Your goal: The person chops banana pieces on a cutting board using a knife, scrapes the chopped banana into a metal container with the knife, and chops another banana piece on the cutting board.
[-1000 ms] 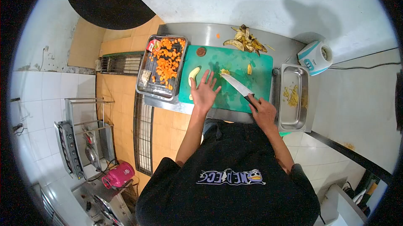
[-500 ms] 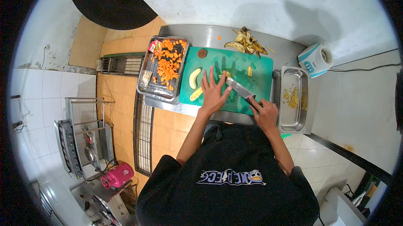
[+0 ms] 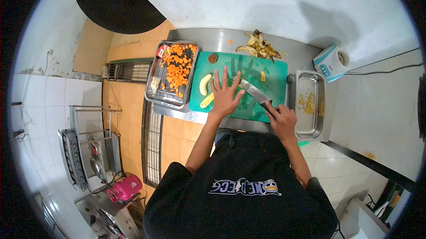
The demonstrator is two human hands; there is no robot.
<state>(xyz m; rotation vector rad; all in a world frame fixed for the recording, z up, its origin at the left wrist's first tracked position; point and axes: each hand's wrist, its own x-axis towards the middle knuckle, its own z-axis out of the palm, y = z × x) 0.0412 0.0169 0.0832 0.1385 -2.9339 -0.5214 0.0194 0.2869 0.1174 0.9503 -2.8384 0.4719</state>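
Note:
My left hand (image 3: 225,99) is spread open over the green cutting board (image 3: 275,94), its forefinger close to the knife's tip. The knife (image 3: 254,91) has a black handle, and my right hand (image 3: 283,121) is closed around it. Its blade points up and left across the board. Two peeled bananas, a curved pale one (image 3: 205,84) and a yellower one (image 3: 207,101), lie left of my left hand. A small banana piece (image 3: 263,76) rests right of the blade. Near the board's top left corner sits a round brown object (image 3: 213,58).
At left stands a clear tray (image 3: 149,92) with orange carrot pieces (image 3: 177,72). Banana peels (image 3: 262,46) lie behind the board. A steel pan (image 3: 308,129) with yellow bits is at right, beside a white and teal appliance (image 3: 330,63).
My right hand has shifted slightly, knife still in it. My left hand's fingers have spread a little over the board. The bananas have stayed in place.

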